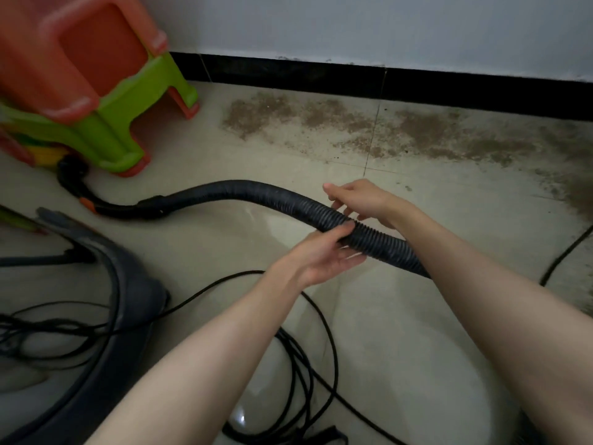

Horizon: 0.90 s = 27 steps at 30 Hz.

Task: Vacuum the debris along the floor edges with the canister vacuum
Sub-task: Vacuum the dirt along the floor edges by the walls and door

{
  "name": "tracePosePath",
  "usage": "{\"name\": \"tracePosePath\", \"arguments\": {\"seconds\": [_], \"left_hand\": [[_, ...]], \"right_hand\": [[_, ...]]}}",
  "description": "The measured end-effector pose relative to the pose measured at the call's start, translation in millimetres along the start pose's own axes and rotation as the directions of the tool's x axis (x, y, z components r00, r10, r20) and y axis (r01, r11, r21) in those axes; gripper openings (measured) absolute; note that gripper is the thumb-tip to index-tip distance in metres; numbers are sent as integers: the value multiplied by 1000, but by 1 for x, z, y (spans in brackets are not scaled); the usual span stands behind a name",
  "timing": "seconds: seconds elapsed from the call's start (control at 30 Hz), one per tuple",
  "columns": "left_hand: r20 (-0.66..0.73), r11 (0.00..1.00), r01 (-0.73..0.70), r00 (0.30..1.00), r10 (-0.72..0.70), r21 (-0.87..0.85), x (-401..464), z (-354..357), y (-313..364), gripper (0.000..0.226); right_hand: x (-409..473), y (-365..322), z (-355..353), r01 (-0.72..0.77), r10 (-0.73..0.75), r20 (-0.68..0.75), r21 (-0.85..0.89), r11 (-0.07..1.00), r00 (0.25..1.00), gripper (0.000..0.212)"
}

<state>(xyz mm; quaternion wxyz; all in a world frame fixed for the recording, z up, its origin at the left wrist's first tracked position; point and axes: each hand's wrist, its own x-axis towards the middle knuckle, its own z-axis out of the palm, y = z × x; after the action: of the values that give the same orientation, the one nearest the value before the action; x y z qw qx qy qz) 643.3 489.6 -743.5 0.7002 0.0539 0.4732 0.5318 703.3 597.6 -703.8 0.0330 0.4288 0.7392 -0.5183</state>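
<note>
I hold the black ribbed plastic vacuum hose [369, 232] in both hands: my left hand [324, 255] curls under it, my right hand [362, 200] wraps over it, just beside. Its curved nozzle end [77, 178] lies far to the left, by the stacked orange and green plastic stools [96, 91]. I judge I should slide my grip toward that end, then steer it to the brown gritty debris [369, 126] along the black baseboard [321, 75], beyond my hands.
</note>
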Motion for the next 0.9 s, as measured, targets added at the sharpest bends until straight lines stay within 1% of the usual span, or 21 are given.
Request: {"name": "tracePosePath", "arguments": {"seconds": [0.1,0.2,0.3,0.37,0.43,0.5,0.53,0.57,0.6,0.63,0.7,0.73,0.77,0.83,0.9], "left_hand": [[41,1000,13,999,-13,5,-8,-8,-15,7],[86,999,-33,996,36,-31,-11,-14,-18,14],[68,998,-65,995,67,-27,-14,-17,-19,26],[44,999,-37,998,37,15,-17,-27,-20,25],[-21,995,23,1000,-21,101,-23,-45,-19,27],[-192,983,64,981,-30,175,-29,-67,-15,36],[-301,988,54,954,-9,142,-30,-80,-11,39],[-398,999,6,917,12,45,-29,-94,-5,42],[-469,993,-82,883,33,-83,-29,-106,3,44],[-510,962,-180,859,52,-205,-29,-117,13,46],[-524,858,-318,849,69,-403,-30,-132,37,58],[-506,806,-350,859,73,-478,-29,-137,46,64],[-480,768,-358,874,76,-531,-27,-140,53,66],[-451,747,-330,892,46,-577,-22,-138,54,60],[-483,790,-309,876,19,-530,-16,-132,50,51]], "right_hand": [[12,-26,19,46,-30,127,-128,991,991,56],[23,-38,37,83,-25,185,-316,945,982,56],[27,-41,46,83,-6,210,-361,929,978,56],[28,-40,45,80,-8,205,-344,936,979,53],[28,-35,40,62,-2,184,-319,946,983,53],[27,-27,34,43,5,159,-298,954,987,54],[25,-22,31,35,6,142,-285,958,990,53],[23,-16,27,29,6,126,-273,962,992,52],[19,-11,24,24,7,117,-260,965,993,49],[15,-5,21,20,9,114,-252,967,993,46],[5,5,17,9,24,134,-244,970,991,43],[0,10,15,-2,40,153,-241,971,987,42],[-5,14,15,-13,55,175,-236,972,983,42],[-13,22,16,-27,78,223,-227,974,972,41],[-18,29,20,-33,88,258,-209,977,962,41]]}}
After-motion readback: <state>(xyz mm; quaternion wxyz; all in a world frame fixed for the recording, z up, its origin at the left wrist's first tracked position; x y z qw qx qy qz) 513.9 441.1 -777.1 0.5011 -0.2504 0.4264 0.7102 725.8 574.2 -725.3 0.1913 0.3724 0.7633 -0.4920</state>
